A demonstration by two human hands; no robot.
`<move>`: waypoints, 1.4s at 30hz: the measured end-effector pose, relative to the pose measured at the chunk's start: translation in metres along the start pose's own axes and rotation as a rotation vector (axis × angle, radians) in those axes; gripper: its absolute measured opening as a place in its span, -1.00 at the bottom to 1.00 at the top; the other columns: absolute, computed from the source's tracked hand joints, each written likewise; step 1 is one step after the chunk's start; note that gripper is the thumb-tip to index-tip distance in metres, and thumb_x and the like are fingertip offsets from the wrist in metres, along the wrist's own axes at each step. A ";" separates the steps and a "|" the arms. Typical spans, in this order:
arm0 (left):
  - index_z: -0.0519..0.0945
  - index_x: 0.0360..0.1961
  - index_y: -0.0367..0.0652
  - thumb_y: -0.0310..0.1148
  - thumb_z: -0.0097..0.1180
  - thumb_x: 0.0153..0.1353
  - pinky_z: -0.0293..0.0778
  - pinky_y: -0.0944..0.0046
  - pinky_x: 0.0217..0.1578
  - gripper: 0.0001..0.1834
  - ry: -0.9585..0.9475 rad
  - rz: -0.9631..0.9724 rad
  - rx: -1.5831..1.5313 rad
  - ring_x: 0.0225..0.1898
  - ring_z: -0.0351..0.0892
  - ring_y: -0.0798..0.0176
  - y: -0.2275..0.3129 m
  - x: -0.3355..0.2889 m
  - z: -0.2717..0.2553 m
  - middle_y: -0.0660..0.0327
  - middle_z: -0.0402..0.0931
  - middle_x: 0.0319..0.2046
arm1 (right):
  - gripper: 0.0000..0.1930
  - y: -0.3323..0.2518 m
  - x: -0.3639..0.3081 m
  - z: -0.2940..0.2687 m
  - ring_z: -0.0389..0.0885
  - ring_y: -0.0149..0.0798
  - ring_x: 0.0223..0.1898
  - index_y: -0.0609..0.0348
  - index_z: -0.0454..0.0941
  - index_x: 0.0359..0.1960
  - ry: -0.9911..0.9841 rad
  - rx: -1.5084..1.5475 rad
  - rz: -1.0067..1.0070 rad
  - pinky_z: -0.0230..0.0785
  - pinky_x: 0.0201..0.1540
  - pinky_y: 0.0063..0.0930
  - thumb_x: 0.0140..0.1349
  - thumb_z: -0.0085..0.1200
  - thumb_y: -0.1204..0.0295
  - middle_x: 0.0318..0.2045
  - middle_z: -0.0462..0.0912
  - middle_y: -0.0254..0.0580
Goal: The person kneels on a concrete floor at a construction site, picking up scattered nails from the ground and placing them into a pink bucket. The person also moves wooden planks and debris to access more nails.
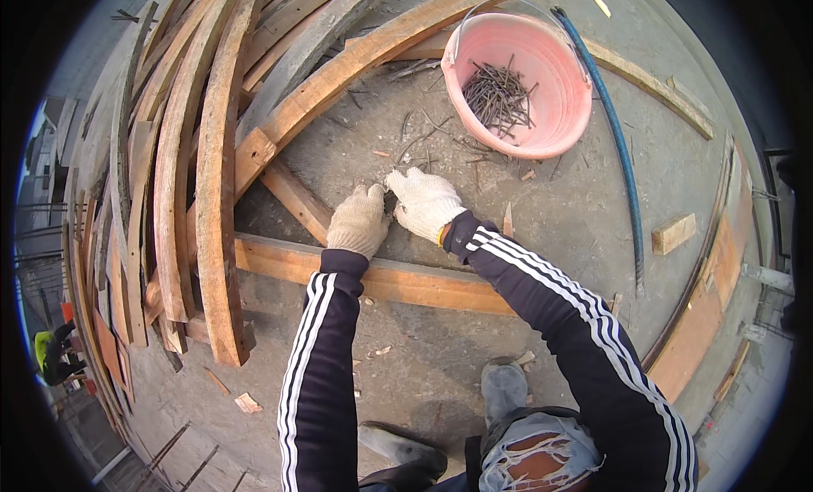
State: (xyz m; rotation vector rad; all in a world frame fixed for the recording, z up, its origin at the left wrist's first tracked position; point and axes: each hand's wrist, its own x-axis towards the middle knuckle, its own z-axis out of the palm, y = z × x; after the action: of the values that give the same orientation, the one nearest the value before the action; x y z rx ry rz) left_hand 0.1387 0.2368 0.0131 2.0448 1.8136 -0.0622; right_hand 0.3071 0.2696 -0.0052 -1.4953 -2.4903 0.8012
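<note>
Two hands in white knit work gloves meet at the centre of the frame, low over a grey concrete floor (542, 238). The left hand (358, 221) is curled, its grip closed, fingertips down on the concrete. The right hand (423, 201) touches it, fingers bent inward; what either grip pinches is hidden (too small to tell). Loose nails (423, 145) lie scattered on the floor just above the hands. Further toward the upper right sits a pink plastic bucket (529, 81) with a heap of rusty nails inside. A blue bar (622, 149) curves past its right side. A wooden plank (398, 280) lies across the floor just below the hands, under dark striped sleeves. Stacked weathered planks (212, 179) fill the left of the frame. At the bottom, torn jeans and grey shoes show.
</note>
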 end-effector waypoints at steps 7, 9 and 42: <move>0.48 -0.09 -0.23 -0.33 0.28 0.27 0.54 -0.06 -0.18 -0.70 0.012 0.131 -0.344 -0.24 0.70 -0.17 0.010 -0.018 -0.024 -0.09 0.60 -0.34 | -0.74 0.023 -0.026 -0.021 0.71 0.18 -0.24 0.18 0.63 -0.17 0.098 0.389 0.086 0.51 -0.19 -0.06 0.21 0.22 0.28 -0.34 0.68 0.16; 0.50 -0.14 -0.23 -0.35 0.30 0.29 0.54 0.07 -0.22 -0.74 -0.027 0.121 -0.492 -0.31 0.66 0.06 0.019 -0.023 -0.040 0.04 0.57 -0.38 | -0.75 0.020 -0.041 -0.039 0.69 0.16 -0.28 0.17 0.64 -0.17 0.156 0.474 0.068 0.50 -0.21 -0.11 0.21 0.23 0.29 -0.34 0.68 0.16; 0.64 0.11 -0.07 -0.38 0.16 0.37 0.45 -0.01 0.30 -0.70 -0.007 0.460 0.359 0.27 0.56 -0.01 -0.024 -0.003 -0.012 0.09 0.58 0.19 | -0.61 0.050 0.006 -0.018 0.58 0.18 0.13 0.09 0.54 0.07 0.111 -0.066 0.030 0.51 0.13 0.08 0.25 0.16 0.24 0.05 0.54 0.10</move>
State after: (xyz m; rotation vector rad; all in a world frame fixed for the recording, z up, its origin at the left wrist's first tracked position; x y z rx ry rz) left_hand 0.1126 0.2395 0.0181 2.6591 1.3566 -0.2790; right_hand 0.3494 0.2999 -0.0162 -1.5561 -2.4415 0.6279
